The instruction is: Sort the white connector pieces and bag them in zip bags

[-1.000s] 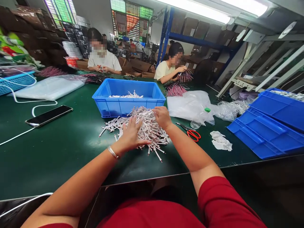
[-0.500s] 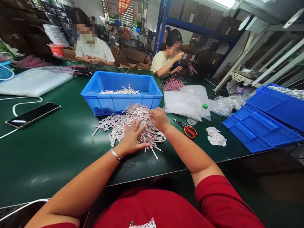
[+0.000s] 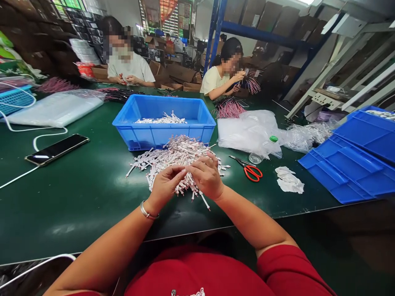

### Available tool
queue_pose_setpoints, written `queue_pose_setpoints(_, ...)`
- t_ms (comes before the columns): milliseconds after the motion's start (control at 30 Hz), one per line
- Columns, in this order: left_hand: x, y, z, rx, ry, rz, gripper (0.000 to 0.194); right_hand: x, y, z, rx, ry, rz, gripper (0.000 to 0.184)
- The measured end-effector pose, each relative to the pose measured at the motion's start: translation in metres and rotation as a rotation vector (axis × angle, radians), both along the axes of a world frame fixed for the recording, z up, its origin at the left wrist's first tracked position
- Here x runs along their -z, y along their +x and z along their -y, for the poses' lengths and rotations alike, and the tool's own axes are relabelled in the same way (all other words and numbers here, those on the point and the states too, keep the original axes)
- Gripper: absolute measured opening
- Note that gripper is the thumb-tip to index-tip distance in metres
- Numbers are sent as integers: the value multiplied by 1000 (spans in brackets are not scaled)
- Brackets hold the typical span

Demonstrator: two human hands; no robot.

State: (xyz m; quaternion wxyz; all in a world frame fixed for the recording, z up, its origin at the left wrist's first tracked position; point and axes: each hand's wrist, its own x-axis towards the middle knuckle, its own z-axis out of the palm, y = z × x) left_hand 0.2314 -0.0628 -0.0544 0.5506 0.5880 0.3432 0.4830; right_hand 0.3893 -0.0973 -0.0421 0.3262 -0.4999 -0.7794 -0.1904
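Observation:
A heap of short white cable pieces with reddish ends [image 3: 182, 148] lies on the green table in front of me. Over its near side, my left hand [image 3: 165, 185] and my right hand [image 3: 207, 174] meet at the fingertips. Thumb and fingers are pinched together on each hand. Whatever is between them is too small or hidden to make out. Just behind the heap stands a blue bin [image 3: 166, 135] with more of the white pieces [image 3: 168, 118] inside.
Red-handled scissors [image 3: 253, 172], a crumpled white tissue [image 3: 289, 180] and clear plastic bags [image 3: 247, 127] lie to the right. Blue bins [image 3: 348, 164] stand at the far right. On the left are a phone [image 3: 58, 149] and a white cable. Two people sit across the table.
My left hand has lifted off the heap, its spread fingers now pinched. My right hand has come down and toward me from the heap's right side, and the fingertips now meet.

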Motion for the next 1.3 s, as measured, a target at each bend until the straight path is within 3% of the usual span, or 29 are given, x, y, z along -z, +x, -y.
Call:
queue_pose_setpoints(300, -15, -28, 9, 233, -252, -39, 31, -3, 11, 39, -81, -51, -297, 9)
queue_pose_setpoints(400, -13, -30, 18, 275, -454, 34, 27, -1, 6, 47, -99, -126, -371, 10)
queue_pose_setpoints(533, -4, -29, 29, 244, -767, 213, 33, 7, -4, 54, -137, -285, -422, 14)
queue_pose_setpoints(667, 7, -28, 35, 64, -787, 303, 21, 10, -15, 58, -280, -428, -255, 19)
queue_pose_setpoints(767, 7, -29, 33, -37, -772, 375, 14, 1, -13, 43, -379, -494, -227, 24)
queue_pose_setpoints(800, 5, -30, 32, -47, -793, 397, 20, -4, -9, 32, -319, -469, -255, 25)
queue_pose_setpoints(900, -1, -33, 30, -54, -906, 447, 30, -20, 9, -14, 35, -346, -274, 21)
queue_pose_setpoints(967, -4, -35, 30, -44, -974, 451, 28, -28, 19, -46, 227, -376, -218, 17)
queue_pose_setpoints(1033, -4, -37, 33, -26, -1001, 431, 23, -33, 24, -72, 324, -436, -187, 18)
queue_pose_setpoints(1167, 0, -41, 39, -10, -960, 391, 19, -34, 21, -100, 308, -579, -73, 22)
queue_pose_setpoints(1300, 3, -46, 42, -8, -932, 352, 17, -33, 21, -99, 314, -571, 14, 21)
